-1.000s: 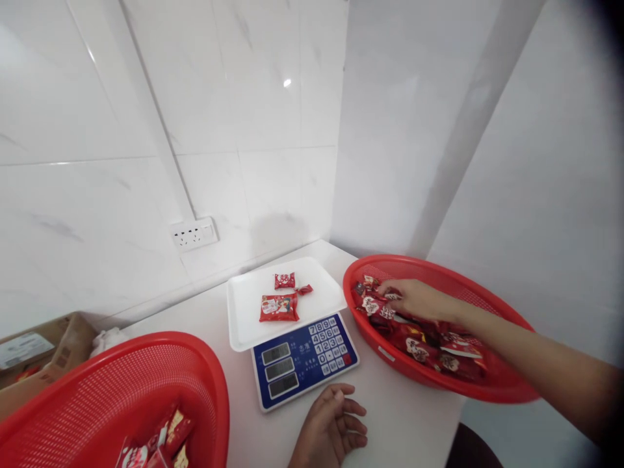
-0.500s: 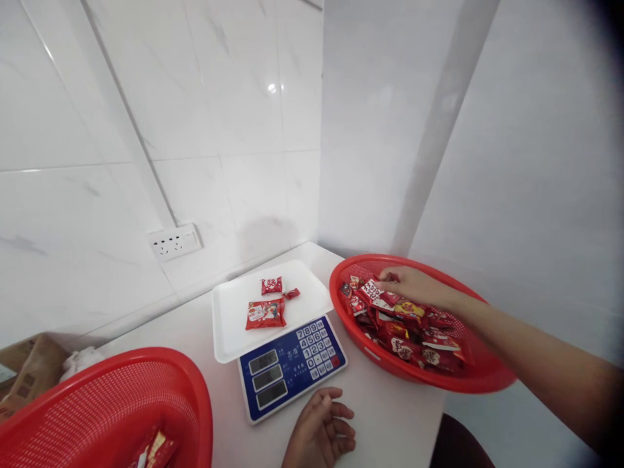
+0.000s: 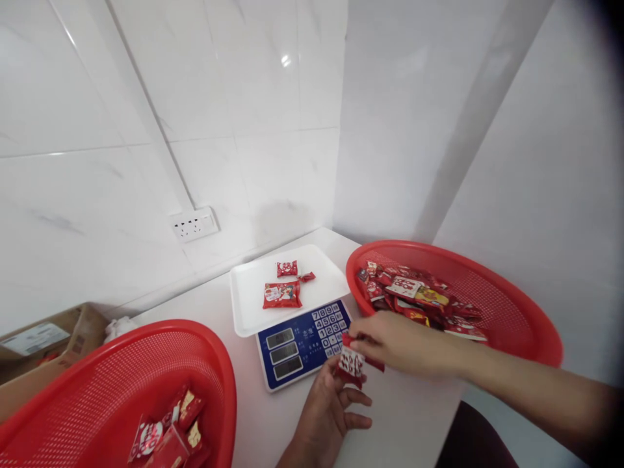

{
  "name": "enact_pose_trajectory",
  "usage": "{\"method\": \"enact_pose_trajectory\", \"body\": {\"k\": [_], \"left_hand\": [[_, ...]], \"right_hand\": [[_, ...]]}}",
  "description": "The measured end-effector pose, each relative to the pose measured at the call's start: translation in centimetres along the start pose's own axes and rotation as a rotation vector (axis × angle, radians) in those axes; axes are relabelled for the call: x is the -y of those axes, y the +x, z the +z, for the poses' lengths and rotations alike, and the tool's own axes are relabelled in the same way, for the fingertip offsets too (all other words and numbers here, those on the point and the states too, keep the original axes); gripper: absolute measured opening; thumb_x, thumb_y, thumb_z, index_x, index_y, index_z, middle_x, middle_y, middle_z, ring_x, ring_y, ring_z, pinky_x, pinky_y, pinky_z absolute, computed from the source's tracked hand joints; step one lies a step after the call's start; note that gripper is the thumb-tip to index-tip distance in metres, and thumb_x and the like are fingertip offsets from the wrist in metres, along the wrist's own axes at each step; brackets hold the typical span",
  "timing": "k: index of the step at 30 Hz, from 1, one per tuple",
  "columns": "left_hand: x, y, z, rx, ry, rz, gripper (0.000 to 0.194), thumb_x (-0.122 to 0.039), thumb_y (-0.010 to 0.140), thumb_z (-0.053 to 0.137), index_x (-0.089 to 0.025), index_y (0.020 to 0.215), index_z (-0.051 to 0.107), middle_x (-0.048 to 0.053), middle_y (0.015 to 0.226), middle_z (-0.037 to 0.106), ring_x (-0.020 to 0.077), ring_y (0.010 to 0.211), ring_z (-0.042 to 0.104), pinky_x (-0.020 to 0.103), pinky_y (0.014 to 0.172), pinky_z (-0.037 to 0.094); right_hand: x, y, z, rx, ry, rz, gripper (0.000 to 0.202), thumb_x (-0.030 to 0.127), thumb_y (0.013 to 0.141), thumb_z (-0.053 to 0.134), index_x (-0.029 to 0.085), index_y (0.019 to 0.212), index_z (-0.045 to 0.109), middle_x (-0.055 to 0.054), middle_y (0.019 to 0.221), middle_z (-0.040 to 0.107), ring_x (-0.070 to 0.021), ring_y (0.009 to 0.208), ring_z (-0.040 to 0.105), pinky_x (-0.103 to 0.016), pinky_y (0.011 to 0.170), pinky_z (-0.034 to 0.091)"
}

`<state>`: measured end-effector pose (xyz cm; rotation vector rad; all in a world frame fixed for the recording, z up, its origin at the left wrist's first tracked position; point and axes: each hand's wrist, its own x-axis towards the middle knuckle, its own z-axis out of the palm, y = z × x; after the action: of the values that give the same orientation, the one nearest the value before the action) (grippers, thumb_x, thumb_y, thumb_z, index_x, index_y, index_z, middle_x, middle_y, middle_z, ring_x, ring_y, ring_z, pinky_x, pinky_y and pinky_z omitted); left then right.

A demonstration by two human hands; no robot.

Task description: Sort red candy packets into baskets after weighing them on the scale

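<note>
Packets [image 3: 422,299] in right basket [image 3: 511,312], left basket [image 3: 97,383]

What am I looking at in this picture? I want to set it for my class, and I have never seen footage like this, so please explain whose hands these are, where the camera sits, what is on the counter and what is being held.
There is no machine here: a person wears one camera on the head, looking forward and down, so both hands are that person's own. The right hand comes in from the right and pinches a small red and white packet. The left hand is just below, fingers touching the same packet. On the white counter stands a blue scale with a white tray holding three red packets. To the right is a red basket with many wrapped sweets; to the left a second red basket holds a few. A wall socket and a cardboard box are behind.
</note>
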<state>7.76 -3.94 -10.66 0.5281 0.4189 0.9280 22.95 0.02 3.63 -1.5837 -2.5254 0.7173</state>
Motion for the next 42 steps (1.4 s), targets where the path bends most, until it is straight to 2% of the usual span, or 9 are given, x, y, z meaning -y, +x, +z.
{"method": "enact_pose_trajectory", "body": {"k": [3,7,11,15,21,30,35,38,42], "left_hand": [[0.2,0.2,0.1,-0.019,0.097,-0.04,0.041,-0.039,0.07,0.065,-0.018,0.103,0.053,0.005,0.084,0.061,0.0122,0.063,0.059,0.018,0.045,0.049],[0.4,0.4,0.0,-0.095,0.132,-0.041,0.032,-0.032,0.07,0.066,-0.013,0.094,0.055,0.003,0.071,0.059,0.007,0.051,0.054,0.012,0.036,0.042],[0.4,0.5,0.0,-0.173,0.073,-0.037,0.031,-0.032,0.069,0.067,-0.014,0.09,0.054,0.002,0.071,0.06,0.0073,0.052,0.054,0.013,0.037,0.042],[0.4,0.6,0.1,-0.223,0.054,-0.052,0.035,-0.033,0.064,0.072,-0.014,0.086,0.052,0.002,0.07,0.061,0.0083,0.054,0.055,0.015,0.04,0.043],[0.5,0.7,0.0,-0.22,0.047,-0.076,0.039,-0.033,0.059,0.075,-0.014,0.087,0.054,0.002,0.069,0.062,0.0093,0.055,0.056,0.017,0.042,0.044],[0.6,0.9,-0.4,-0.194,0.005,-0.106,0.038,-0.035,0.062,0.071,-0.014,0.09,0.056,0.005,0.07,0.064,0.0114,0.054,0.058,0.018,0.04,0.042],[0.7,0.9,-0.3,-0.186,0.002,-0.116,0.035,-0.035,0.064,0.068,-0.014,0.089,0.056,0.005,0.07,0.065,0.0114,0.053,0.058,0.017,0.04,0.042],[0.8,0.8,-0.3,-0.188,0.005,-0.105,0.035,-0.035,0.063,0.068,-0.013,0.089,0.056,0.006,0.07,0.065,0.0115,0.053,0.058,0.017,0.04,0.042],[0.8,0.9,-0.4,-0.192,-0.001,-0.107,0.04,-0.037,0.06,0.07,-0.013,0.089,0.056,0.005,0.069,0.065,0.0115,0.052,0.058,0.017,0.039,0.041]], "right_hand": [[0.6,0.0,2.2,0.097,-0.069,-0.001,0.023,0.03,0.08,0.042,0.02,0.07,0.06,-0.003,0.063,0.064,-0.0154,0.056,0.055,-0.023,0.048,0.03],[0.1,0.4,2.3,0.241,0.226,0.024,0.017,0.023,0.076,0.045,0.018,0.072,0.06,-0.001,0.063,0.063,-0.0136,0.057,0.057,-0.021,0.049,0.037],[-0.4,0.7,0.0,0.093,0.496,0.043,0.018,0.026,0.077,0.049,0.018,0.088,0.059,-0.002,0.076,0.065,-0.0149,0.069,0.059,-0.024,0.06,0.044],[-0.4,0.8,-2.0,-0.033,0.801,0.062,0.036,0.028,0.076,0.054,0.022,0.111,0.052,-0.004,0.103,0.064,-0.0182,0.094,0.058,-0.031,0.082,0.045],[0.0,1.6,-2.1,-0.198,1.027,0.095,0.051,0.021,0.071,0.058,0.024,0.119,0.044,0.0,0.087,0.065,-0.0164,0.082,0.061,-0.032,0.077,0.048],[0.4,2.6,-2.3,-0.245,0.856,0.097,0.035,0.017,0.068,0.055,0.019,0.102,0.052,0.003,0.076,0.059,-0.0144,0.072,0.058,-0.028,0.068,0.048],[-0.8,4.7,-1.3,-0.203,0.798,0.094,0.028,0.015,0.071,0.051,0.017,0.099,0.054,-0.001,0.086,0.064,-0.0158,0.08,0.061,-0.029,0.073,0.05],[-1.4,7.0,-0.9,-0.172,0.66,0.065,0.03,0.018,0.077,0.047,0.017,0.106,0.053,-0.003,0.093,0.066,-0.0155,0.082,0.063,-0.029,0.072,0.051],[-1.5,9.1,-1.3,-0.303,0.337,0.077,0.044,0.02,0.079,0.047,0.014,0.122,0.044,-0.012,0.11,0.062,-0.0196,0.09,0.061,-0.036,0.082,0.047]]}}
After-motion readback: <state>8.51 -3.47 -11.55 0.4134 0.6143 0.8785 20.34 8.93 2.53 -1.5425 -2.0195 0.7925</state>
